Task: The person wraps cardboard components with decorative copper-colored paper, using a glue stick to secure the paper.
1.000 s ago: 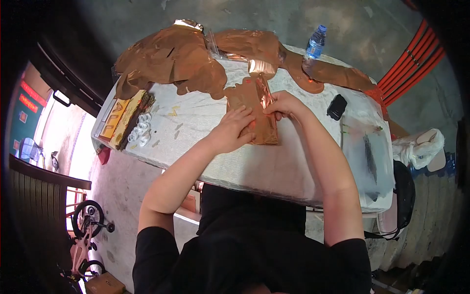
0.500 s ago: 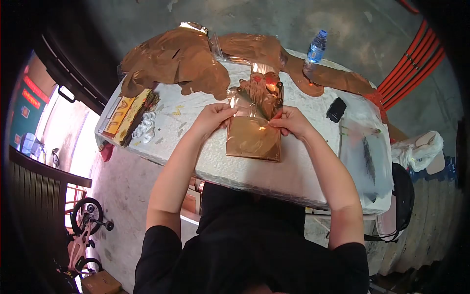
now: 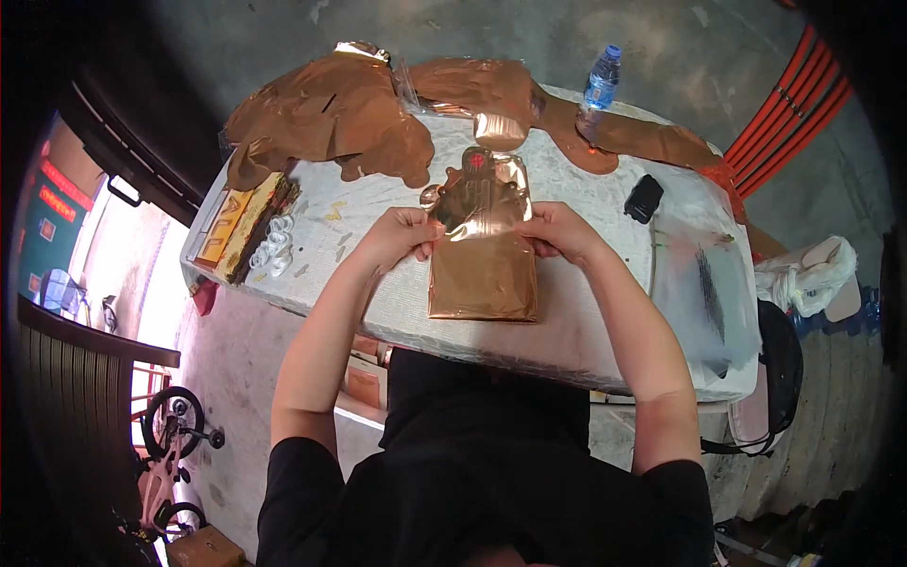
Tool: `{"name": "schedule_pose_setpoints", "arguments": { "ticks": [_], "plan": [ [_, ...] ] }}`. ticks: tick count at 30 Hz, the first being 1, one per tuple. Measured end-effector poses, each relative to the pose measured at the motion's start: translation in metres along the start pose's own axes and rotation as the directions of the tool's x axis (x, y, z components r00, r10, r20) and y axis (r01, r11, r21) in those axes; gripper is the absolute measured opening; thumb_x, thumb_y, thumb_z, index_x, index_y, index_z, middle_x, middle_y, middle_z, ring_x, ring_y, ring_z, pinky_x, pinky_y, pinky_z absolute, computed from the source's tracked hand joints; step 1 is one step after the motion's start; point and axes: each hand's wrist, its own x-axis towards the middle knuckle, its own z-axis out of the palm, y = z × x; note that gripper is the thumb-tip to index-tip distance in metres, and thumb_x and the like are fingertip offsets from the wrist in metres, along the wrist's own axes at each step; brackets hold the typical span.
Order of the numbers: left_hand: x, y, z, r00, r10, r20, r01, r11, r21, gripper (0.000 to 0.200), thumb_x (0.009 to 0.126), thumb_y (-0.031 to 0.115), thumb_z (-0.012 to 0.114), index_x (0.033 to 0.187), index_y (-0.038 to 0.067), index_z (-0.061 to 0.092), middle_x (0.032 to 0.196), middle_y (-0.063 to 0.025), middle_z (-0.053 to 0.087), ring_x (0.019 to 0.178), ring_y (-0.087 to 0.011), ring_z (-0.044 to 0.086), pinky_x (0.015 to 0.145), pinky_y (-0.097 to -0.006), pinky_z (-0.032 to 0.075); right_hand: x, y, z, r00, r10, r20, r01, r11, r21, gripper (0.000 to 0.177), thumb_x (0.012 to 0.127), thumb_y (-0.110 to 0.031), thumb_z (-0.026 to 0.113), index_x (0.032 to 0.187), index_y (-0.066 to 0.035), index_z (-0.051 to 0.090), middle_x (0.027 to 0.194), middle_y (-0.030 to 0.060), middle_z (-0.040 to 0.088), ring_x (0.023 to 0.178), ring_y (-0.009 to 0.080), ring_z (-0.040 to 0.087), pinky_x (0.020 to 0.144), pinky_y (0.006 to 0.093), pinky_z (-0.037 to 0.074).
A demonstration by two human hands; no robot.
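A shiny copper-coloured foil balloon, flat and partly folded into a neat rectangle at its near end, lies on the white-covered table in front of me. Its far end is rounded, creased and reflective. My left hand pinches the left edge near the fold, thumb on top. On the opposite edge my right hand grips in the same way, its fingers partly hidden beneath the foil.
Large flat brown foil pieces spread along the table's far side. A water bottle stands at the far edge. To the right lie a black object and a clear plastic bag; to the left, a yellow package and white rings.
The far part of the foil has been straightened and flattened, drawn closer to me and away from the far pieces. Both hands still pinch its sides, now at about the same height.
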Motion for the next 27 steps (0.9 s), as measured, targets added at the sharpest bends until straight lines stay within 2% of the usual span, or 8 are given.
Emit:
{"name": "schedule_pose_setpoints", "arguments": {
  "ticks": [5, 8, 12, 15, 17, 20, 24, 27],
  "plan": [
    [0.001, 0.001, -0.003, 0.999, -0.028, 0.036, 0.028, 1.0, 0.013, 0.015, 0.087, 0.007, 0.064, 0.075, 0.001, 0.06, 0.065, -0.0055, 0.061, 0.052, -0.0094, 0.057, 0.048, -0.0204, 0.046, -0.002, 0.001, 0.0, 1.0, -0.028, 0.007, 0.028, 0.999, -0.031, 0.012, 0.083, -0.016, 0.068, 0.078, -0.006, 0.063, 0.064, -0.0001, 0.06, 0.048, 0.0055, 0.051, 0.04, 0.0197, 0.035],
    [0.0, 0.002, -0.001, 1.0, -0.008, -0.02, 0.008, 0.999, 0.038, 0.012, 0.084, 0.009, 0.066, 0.079, 0.001, 0.06, 0.065, -0.0056, 0.062, 0.053, -0.0095, 0.058, 0.046, -0.0216, 0.047, -0.001, 0.004, 0.001, 0.998, -0.048, -0.038, 0.042, 0.99, -0.134, 0.011, 0.082, -0.013, 0.068, 0.079, -0.004, 0.064, 0.063, -0.0001, 0.06, 0.049, 0.0055, 0.051, 0.04, 0.0197, 0.035],
    [0.004, -0.003, -0.004, 1.0, -0.004, -0.004, 0.004, 0.997, 0.079, 0.009, 0.083, 0.006, 0.064, 0.079, 0.001, 0.058, 0.064, -0.0066, 0.061, 0.054, -0.0109, 0.06, 0.045, -0.0222, 0.047, -0.002, 0.002, 0.004, 0.997, -0.056, -0.043, 0.05, 0.99, -0.129, 0.01, 0.081, -0.012, 0.068, 0.082, -0.002, 0.066, 0.064, 0.0014, 0.06, 0.051, 0.0059, 0.052, 0.043, 0.0206, 0.037],
    [-0.001, -0.001, 0.004, 0.998, 0.021, -0.067, -0.004, 0.967, 0.256, 0.005, 0.083, 0.003, 0.062, 0.08, -0.001, 0.059, 0.068, -0.0051, 0.062, 0.052, -0.0091, 0.056, 0.048, -0.0208, 0.046, 0.0, 0.003, 0.004, 0.998, -0.06, -0.012, 0.058, 0.988, -0.146, 0.007, 0.081, -0.007, 0.068, 0.085, -0.002, 0.067, 0.067, 0.0007, 0.062, 0.054, 0.0045, 0.053, 0.046, 0.0188, 0.039],
    [-0.001, -0.006, 0.005, 0.993, 0.104, -0.064, -0.076, 0.935, 0.345, 0.005, 0.084, 0.003, 0.062, 0.079, 0.001, 0.06, 0.065, -0.0013, 0.059, 0.051, -0.0056, 0.05, 0.046, -0.0204, 0.04, 0.011, 0.016, -0.004, 0.977, -0.211, 0.034, 0.21, 0.918, -0.338, 0.01, 0.078, -0.005, 0.068, 0.088, 0.0, 0.068, 0.072, 0.0012, 0.064, 0.064, 0.0054, 0.057, 0.057, 0.0209, 0.046],
    [-0.003, -0.006, 0.007, 0.982, 0.171, -0.084, -0.103, 0.848, 0.52, 0.004, 0.084, 0.003, 0.062, 0.08, 0.001, 0.061, 0.064, 0.003, 0.056, 0.052, -0.0032, 0.044, 0.046, -0.0204, 0.034, 0.013, 0.018, -0.005, 0.975, -0.219, 0.046, 0.215, 0.854, -0.473, 0.017, 0.076, -0.001, 0.068, 0.093, 0.0, 0.068, 0.077, 0.0013, 0.066, 0.074, 0.0065, 0.059, 0.067, 0.0236, 0.049],
    [-0.006, -0.002, 0.01, 0.983, 0.148, -0.11, -0.075, 0.864, 0.498, 0.008, 0.075, 0.004, 0.067, 0.077, -0.003, 0.063, 0.062, -0.0008, 0.057, 0.057, -0.0068, 0.049, 0.053, -0.0244, 0.042, 0.01, 0.016, -0.003, 0.975, -0.22, 0.043, 0.215, 0.86, -0.463, 0.022, 0.075, 0.0, 0.068, 0.097, 0.0, 0.068, 0.081, 0.0012, 0.067, 0.074, 0.0066, 0.059, 0.069, 0.0246, 0.05],
    [-0.008, -0.001, 0.011, 0.981, 0.177, -0.072, -0.107, 0.821, 0.561, 0.005, 0.084, 0.004, 0.062, 0.081, 0.0, 0.063, 0.064, 0.0042, 0.055, 0.054, -0.0026, 0.043, 0.047, -0.0209, 0.035, 0.007, 0.013, -0.001, 0.974, -0.224, 0.032, 0.212, 0.854, -0.476, 0.026, 0.074, 0.001, 0.068, 0.1, -0.001, 0.068, 0.082, 0.0013, 0.067, 0.077, 0.0067, 0.059, 0.071, 0.0253, 0.05]
  ]
}}
